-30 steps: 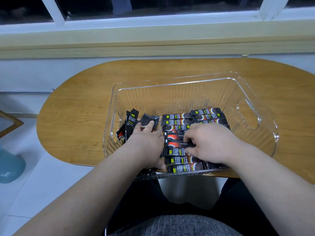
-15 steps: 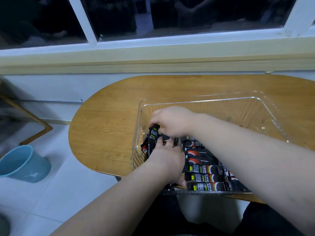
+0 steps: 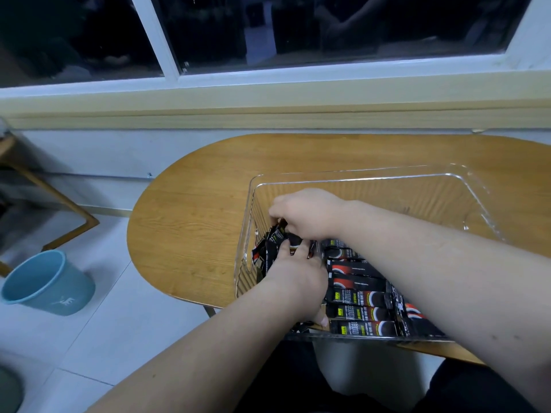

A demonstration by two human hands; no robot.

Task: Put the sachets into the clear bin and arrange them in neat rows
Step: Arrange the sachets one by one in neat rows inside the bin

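The right hand (image 3: 310, 214) has crossed from the rows (image 3: 360, 293) to the loose sachets (image 3: 275, 245) beside the left hand (image 3: 298, 278).

Right hand (image 3: 310, 216) and left hand (image 3: 295, 281) partly hide loose sachets (image 3: 275, 241).

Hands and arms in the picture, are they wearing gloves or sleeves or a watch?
No. The left hand and right hand are bare: no gloves, rings or watch show. The left forearm and right forearm are bare too, with no sleeve in view.
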